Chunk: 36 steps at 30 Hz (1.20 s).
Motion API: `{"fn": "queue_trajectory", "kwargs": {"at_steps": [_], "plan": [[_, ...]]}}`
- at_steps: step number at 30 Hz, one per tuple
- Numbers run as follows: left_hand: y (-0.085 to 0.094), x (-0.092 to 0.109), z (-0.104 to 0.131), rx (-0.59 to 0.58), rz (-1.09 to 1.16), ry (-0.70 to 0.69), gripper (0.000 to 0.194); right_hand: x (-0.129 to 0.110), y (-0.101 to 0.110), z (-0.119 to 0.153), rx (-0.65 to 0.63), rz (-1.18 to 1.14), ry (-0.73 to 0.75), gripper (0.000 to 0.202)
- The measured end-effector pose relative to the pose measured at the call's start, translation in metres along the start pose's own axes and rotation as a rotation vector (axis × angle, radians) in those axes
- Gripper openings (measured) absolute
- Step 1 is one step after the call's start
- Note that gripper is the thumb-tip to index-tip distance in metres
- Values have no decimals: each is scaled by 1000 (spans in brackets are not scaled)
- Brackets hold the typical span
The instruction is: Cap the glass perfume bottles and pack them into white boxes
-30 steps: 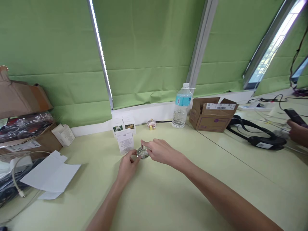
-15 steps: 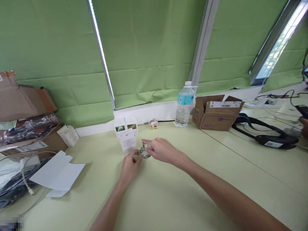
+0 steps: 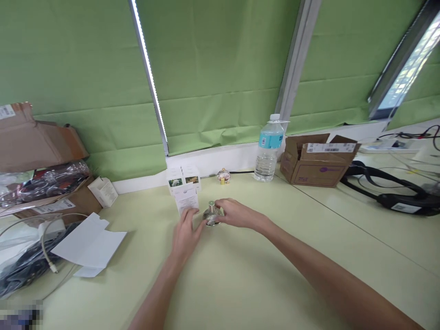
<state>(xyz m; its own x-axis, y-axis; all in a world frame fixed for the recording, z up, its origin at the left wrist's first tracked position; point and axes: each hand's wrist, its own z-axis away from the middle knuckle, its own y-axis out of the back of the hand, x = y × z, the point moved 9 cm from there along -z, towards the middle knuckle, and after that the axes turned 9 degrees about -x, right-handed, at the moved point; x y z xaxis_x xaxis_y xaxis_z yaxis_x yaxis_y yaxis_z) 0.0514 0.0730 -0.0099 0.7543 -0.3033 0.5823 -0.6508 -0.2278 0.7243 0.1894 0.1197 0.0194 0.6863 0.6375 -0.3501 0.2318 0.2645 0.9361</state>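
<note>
A small round clear glass bottle (image 3: 210,214) with a silver cap stands upright on the pale green table (image 3: 240,275). My left hand (image 3: 185,233) touches its left side with the fingertips. From the right, my right hand (image 3: 235,214) grips the bottle with thumb and fingers. Just behind the bottle stand small white boxes (image 3: 184,187), two of them with flower pictures. A second small bottle with a gold cap (image 3: 223,176) sits near the wall.
A water bottle (image 3: 270,149) and an open cardboard box (image 3: 318,158) stand at the back right, with a black strap device (image 3: 402,195) beyond. At left lie flat white card (image 3: 90,240), a small white box (image 3: 103,191), cables and cardboard boxes (image 3: 37,151).
The glass bottle has gone from lying between my hands to standing upright with its silver cap up. The view has shifted a little, and the other person's hand at right has left view.
</note>
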Motion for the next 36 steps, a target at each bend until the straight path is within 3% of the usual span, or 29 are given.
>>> {"fn": "queue_trajectory", "kwargs": {"at_steps": [5, 7, 9, 14, 18, 26, 32, 36], "plan": [[57, 8, 3, 363, -179, -102, 35, 4, -6, -3, -29, -55, -22, 20], [71, 5, 1, 423, -188, -99, 41, 6, -7, -4, -32, -67, -38, 19], [76, -3, -7, 380, -157, -69, 46, 6, -6, -3, -22, -64, -36, 18], [68, -26, -22, 191, 47, -35, 40, 5, -4, -1, -27, -42, -43, 21], [67, -31, -24, 174, 140, -44, 31, 3, -3, 0, -30, -10, -56, 23], [62, -28, -25, 153, 41, -57, 24, -3, -2, 3, -35, 26, -11, 23], [64, -18, -24, 102, 75, -95, 26, -21, 27, 11, 33, -218, 79, 29], [57, -2, -25, -2, 171, -110, 25, -42, 59, 24, 226, -461, 188, 31]]}}
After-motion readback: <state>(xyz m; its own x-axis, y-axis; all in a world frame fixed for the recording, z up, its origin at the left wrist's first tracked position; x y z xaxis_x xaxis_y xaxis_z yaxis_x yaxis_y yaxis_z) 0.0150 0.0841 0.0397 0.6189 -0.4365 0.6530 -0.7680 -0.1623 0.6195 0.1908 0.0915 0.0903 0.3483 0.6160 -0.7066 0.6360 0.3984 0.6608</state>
